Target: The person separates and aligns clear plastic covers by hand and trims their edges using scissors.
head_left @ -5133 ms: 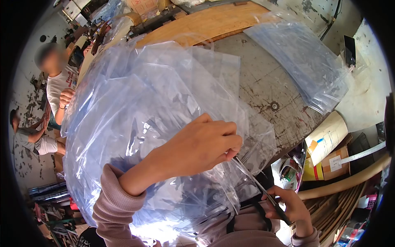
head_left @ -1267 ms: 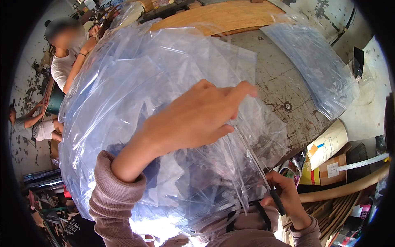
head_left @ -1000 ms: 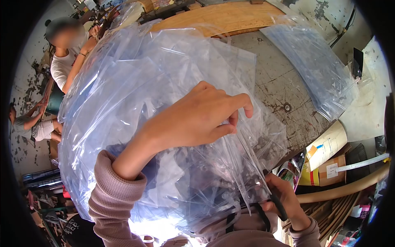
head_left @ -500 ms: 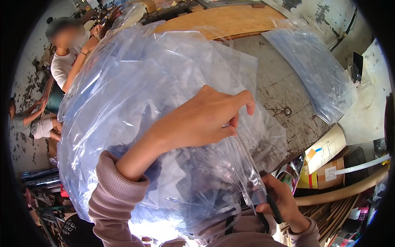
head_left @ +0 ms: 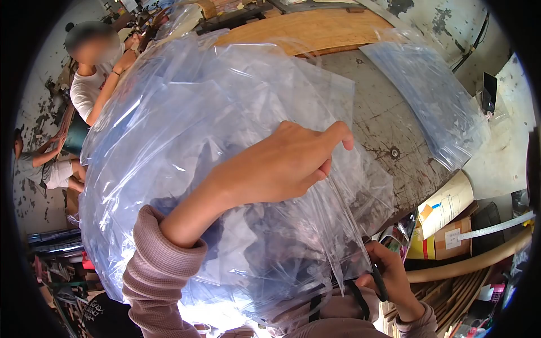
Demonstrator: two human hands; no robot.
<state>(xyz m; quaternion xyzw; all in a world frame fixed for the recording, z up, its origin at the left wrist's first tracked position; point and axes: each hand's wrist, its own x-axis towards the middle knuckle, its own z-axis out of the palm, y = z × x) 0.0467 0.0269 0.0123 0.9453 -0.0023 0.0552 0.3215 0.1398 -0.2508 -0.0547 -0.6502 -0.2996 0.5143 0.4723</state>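
Observation:
A large heap of clear plastic sheeting (head_left: 236,107) spreads over the table in front of me. My left hand (head_left: 282,160) reaches across it with thumb and fingers pinched on a folded edge of the sheet, pulling it into a taut line down toward my right hand. Low on the right, my right hand (head_left: 390,276) is closed around black-handled scissors (head_left: 378,283), beside the lower end of that edge. The plastic and my fingers partly hide the blades.
A flat stack of clear plastic (head_left: 425,96) lies at the table's right side. A curved wooden board (head_left: 304,31) is at the back, and a cardboard box (head_left: 451,239) stands right. Two people are at the left, one nearer (head_left: 93,90).
My right hand and the scissors have shifted slightly downward. The plastic near the blades hangs differently, with its edge straighter. My left hand keeps its pinch and has barely moved.

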